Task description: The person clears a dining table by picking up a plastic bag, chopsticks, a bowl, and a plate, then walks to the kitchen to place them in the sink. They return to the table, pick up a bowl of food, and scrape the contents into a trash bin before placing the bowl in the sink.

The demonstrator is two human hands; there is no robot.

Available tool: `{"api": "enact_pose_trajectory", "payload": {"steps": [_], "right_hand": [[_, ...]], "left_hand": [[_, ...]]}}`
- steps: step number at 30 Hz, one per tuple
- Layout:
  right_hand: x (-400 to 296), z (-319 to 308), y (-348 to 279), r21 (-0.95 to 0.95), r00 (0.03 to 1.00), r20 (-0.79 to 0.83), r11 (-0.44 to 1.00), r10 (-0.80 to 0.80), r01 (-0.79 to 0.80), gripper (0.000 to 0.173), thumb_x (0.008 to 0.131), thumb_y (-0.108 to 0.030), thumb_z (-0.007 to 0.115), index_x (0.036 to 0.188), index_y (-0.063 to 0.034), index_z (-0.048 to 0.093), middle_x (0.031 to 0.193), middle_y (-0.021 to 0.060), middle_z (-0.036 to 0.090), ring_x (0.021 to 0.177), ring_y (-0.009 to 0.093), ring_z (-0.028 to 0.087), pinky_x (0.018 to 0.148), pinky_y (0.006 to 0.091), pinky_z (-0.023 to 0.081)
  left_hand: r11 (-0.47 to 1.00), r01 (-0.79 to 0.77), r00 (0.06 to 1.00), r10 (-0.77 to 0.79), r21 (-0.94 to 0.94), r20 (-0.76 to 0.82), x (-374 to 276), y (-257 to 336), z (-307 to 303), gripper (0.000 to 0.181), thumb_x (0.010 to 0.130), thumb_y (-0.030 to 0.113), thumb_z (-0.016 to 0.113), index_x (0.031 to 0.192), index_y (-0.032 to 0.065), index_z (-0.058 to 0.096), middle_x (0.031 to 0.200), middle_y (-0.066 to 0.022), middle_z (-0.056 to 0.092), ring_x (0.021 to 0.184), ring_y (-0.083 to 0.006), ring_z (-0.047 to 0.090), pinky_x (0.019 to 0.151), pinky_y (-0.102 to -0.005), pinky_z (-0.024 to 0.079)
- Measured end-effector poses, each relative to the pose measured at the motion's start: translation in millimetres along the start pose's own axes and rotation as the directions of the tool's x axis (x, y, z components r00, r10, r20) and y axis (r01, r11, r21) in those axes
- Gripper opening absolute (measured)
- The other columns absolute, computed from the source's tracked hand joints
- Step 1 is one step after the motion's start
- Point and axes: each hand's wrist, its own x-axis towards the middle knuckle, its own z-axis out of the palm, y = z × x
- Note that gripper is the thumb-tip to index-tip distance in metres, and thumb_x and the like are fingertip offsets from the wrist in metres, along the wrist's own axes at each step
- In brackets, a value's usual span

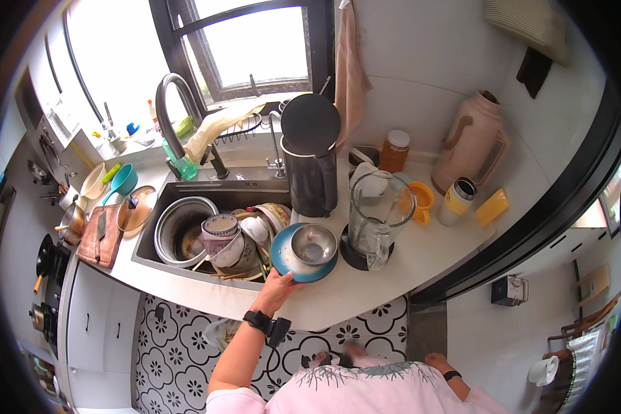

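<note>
My left hand (277, 290) grips the near rim of a blue plate (278, 248). The plate has a food-smeared pale centre and bears a stainless steel bowl (314, 244). Both are over the counter at the sink's right edge; whether the plate touches the counter is unclear. Beside it, the sink (142, 246) holds a large metal pot (168, 227), stacked patterned bowls (220, 238), a white cup (254, 229) and several chopsticks (235, 275). My right hand (435, 360) is low beside my body, away from the counter. It looks curled, but its fingers are not clear.
Right of the plate stands a glass blender jug (375, 217). Behind are a black kettle (310, 178) with raised lid, an orange mug (420, 202), an open tumbler (456, 203) and a pink thermos jug (466, 142). A faucet (166, 114) arches over the sink; a cutting board (101, 235) lies left.
</note>
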Motion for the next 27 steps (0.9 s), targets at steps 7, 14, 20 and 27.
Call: {"api": "enact_pose_trajectory", "payload": {"steps": [7, 14, 20, 27], "right_hand": [[-10.6, 17.4, 3.8, -0.038, 1.000, -0.007, 0.999, -0.003, 0.003, 0.016, 0.084, -0.014, 0.048, 0.092, -0.0023, 0.055, 0.071, 0.0092, 0.061, 0.059, 0.018, 0.061, 0.049, 0.0277, 0.049], [-7.1, 32.2, 25.7, 0.016, 0.998, -0.005, 0.998, 0.056, -0.056, 0.016, 0.083, -0.014, 0.049, 0.087, -0.0017, 0.058, 0.074, 0.0100, 0.062, 0.062, 0.017, 0.060, 0.056, 0.0305, 0.049], [-39.0, 40.1, 40.6, 0.168, 0.995, -0.059, 0.984, 0.078, -0.067, 0.013, 0.083, -0.009, 0.048, 0.091, -0.0010, 0.056, 0.071, 0.0095, 0.059, 0.059, 0.018, 0.059, 0.053, 0.0288, 0.049], [-73.2, 50.8, 79.4, 0.283, 0.977, -0.006, 0.938, 0.211, -0.201, 0.014, 0.084, -0.012, 0.050, 0.093, -0.0021, 0.054, 0.074, 0.0076, 0.059, 0.059, 0.016, 0.059, 0.051, 0.0268, 0.048]], "left_hand": [[0.979, 0.146, 0.983, -0.160, 0.143, 0.087, -14.5, 19.6, -20.7, 0.026, 0.089, 0.006, 0.043, 0.112, -0.0057, 0.040, 0.108, -0.0183, 0.054, 0.094, -0.0261, 0.060, 0.079, -0.0316, 0.051], [0.935, 0.117, 0.987, -0.149, 0.336, 0.068, -47.1, 40.4, -11.3, 0.047, 0.088, 0.015, 0.050, 0.126, -0.0033, 0.029, 0.105, -0.0152, 0.057, 0.087, -0.0227, 0.061, 0.073, -0.0278, 0.050], [0.940, 0.087, 0.976, -0.148, 0.330, 0.163, -80.3, 31.4, -26.1, 0.043, 0.088, 0.008, 0.044, 0.129, 0.0008, 0.031, 0.109, -0.0169, 0.054, 0.090, -0.0208, 0.059, 0.078, -0.0285, 0.048], [0.951, 0.137, 0.971, -0.184, 0.277, 0.151, -105.9, 12.3, -16.7, 0.036, 0.088, 0.006, 0.042, 0.124, 0.0017, 0.038, 0.108, -0.0156, 0.055, 0.090, -0.0205, 0.060, 0.079, -0.0287, 0.048]]}}
